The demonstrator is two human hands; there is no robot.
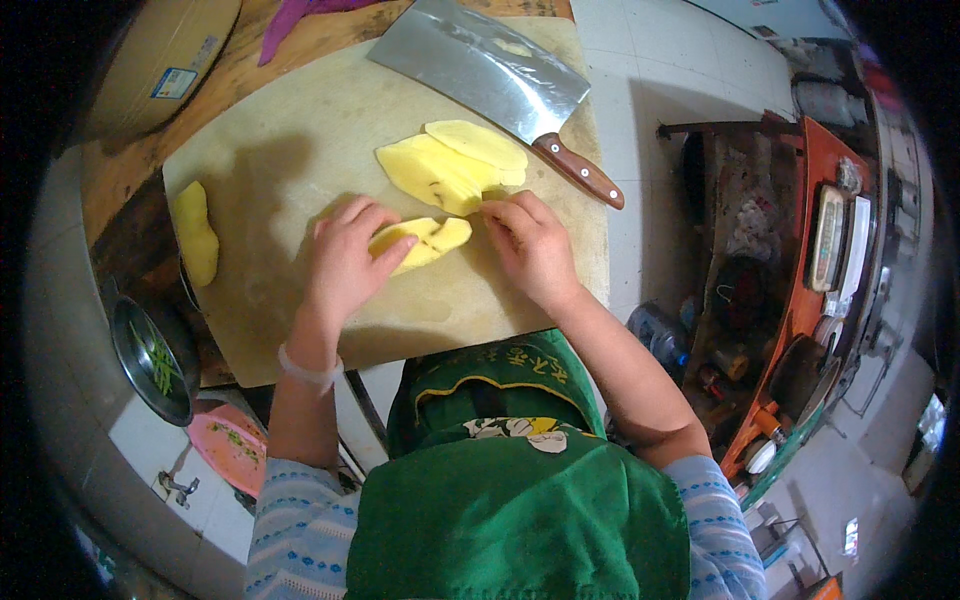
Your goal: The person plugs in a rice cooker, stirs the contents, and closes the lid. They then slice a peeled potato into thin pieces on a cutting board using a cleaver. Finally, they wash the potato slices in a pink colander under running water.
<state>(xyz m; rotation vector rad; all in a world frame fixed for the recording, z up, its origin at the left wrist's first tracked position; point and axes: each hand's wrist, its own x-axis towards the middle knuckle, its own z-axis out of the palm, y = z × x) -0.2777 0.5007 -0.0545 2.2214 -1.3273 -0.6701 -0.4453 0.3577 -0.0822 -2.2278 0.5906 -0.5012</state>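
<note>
My left hand (345, 251) holds a peeled, pale yellow potato piece (427, 241) down on the cutting board (300, 315), its thumb lying over the near side. Dark marks run across this piece. Just beyond it, several thin potato slices (450, 161) overlap in a fanned stack. The curled fingertips of my right hand (531, 244) touch the right end of that stack; whether they pinch a slice is hidden. A cleaver (487, 71) lies flat behind the slices, its wooden handle (581, 172) pointing right, with a bit of potato stuck to the blade.
Another potato piece (196, 234) rests at the board's left edge. A cardboard box (165, 67) and a purple item (300, 19) are on the wooden table beyond. Lower left are a dark bowl with green pieces (154, 360) and a pink basin (225, 442). An orange-topped shelf (787, 300) stands right.
</note>
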